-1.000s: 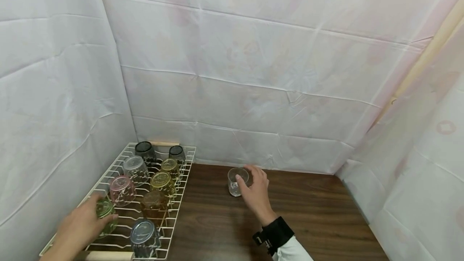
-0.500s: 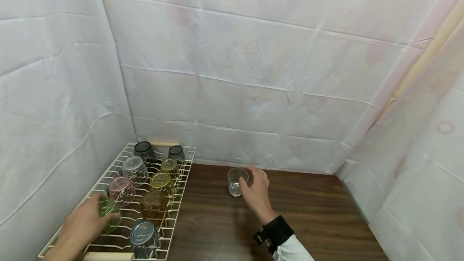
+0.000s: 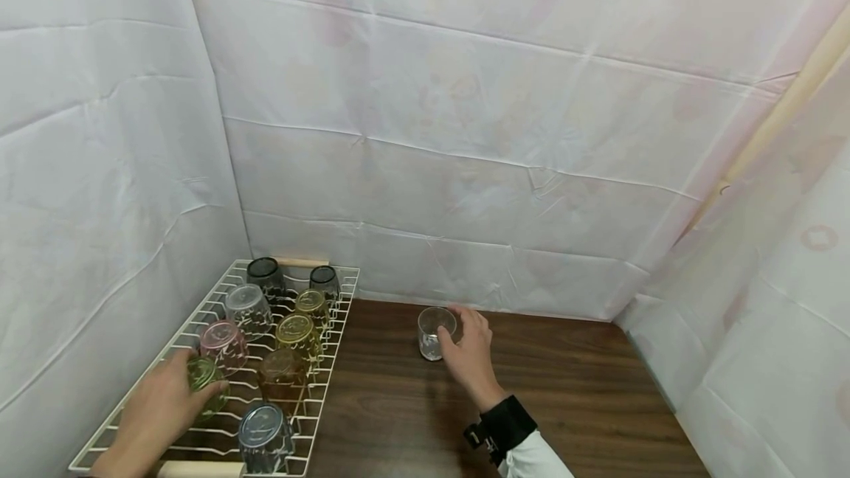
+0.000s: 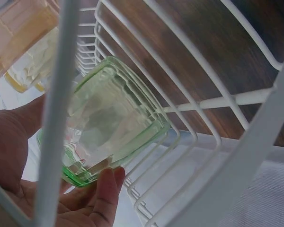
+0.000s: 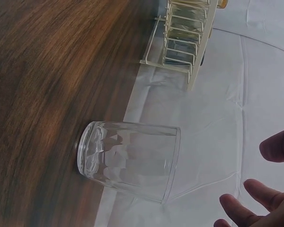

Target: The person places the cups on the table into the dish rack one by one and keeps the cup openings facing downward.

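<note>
My left hand point(image 3: 158, 403) grips a green glass point(image 3: 207, 375) at the near left of the wire rack point(image 3: 312, 419). In the left wrist view the thumb and fingers are around the thick base of that green glass point(image 4: 118, 118), which is upside down, its mouth at the rack wires. Beside a clear glass point(image 3: 428, 345), which stands upright on the wooden table, is my right hand point(image 3: 470, 352). The right wrist view shows the right fingers point(image 5: 260, 194) spread apart from the clear glass point(image 5: 132, 156), near its mouth.
Several upturned glasses share the rack: a pink one point(image 3: 223, 347), a blue one point(image 3: 264, 434), an amber one point(image 3: 282, 375), and yellow, clear and dark ones behind. Pale cloth walls point(image 3: 432, 190) enclose the brown table point(image 3: 385, 419) at the back and sides.
My left hand and the green glass have shifted slightly right and away along the rack. The right thumb has drawn back a little from the clear glass, which stays in place.
</note>
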`<state>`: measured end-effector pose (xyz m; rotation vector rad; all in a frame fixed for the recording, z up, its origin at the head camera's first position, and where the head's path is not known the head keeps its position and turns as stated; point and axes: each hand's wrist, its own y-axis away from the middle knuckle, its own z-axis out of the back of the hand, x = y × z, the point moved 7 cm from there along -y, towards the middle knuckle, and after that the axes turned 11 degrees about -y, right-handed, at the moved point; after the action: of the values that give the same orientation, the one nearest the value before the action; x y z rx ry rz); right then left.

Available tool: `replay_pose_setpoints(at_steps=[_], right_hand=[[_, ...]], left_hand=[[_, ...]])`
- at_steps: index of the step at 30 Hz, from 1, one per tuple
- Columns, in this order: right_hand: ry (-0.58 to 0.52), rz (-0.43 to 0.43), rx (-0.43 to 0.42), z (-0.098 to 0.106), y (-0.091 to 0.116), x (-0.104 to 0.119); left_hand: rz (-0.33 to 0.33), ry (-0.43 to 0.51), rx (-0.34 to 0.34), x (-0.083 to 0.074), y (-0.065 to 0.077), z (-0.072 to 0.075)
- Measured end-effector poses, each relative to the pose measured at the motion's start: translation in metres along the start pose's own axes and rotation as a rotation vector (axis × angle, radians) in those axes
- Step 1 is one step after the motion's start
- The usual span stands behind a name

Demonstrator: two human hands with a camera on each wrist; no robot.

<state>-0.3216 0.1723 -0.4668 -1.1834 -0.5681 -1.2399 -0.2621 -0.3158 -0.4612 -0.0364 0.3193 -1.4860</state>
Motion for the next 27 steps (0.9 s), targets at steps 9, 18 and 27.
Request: replay_pose_setpoints(at_steps=[9,18,27], right_hand=[[0.003,0.013,0.001,-0.001,0.001,0.004],[0.011,0.028,0.01,-0.001,0.0,0.004],[0.145,0.017,0.161,-0.011,-0.014,-0.001]], left_hand=[[0.008,-0.009,-0.002,0.002,-0.001,-0.001],[0.01,-0.012,-0.01,0.002,-0.001,0.0],[0.025,-0.014,0.012,0.003,0.0,0.002]])
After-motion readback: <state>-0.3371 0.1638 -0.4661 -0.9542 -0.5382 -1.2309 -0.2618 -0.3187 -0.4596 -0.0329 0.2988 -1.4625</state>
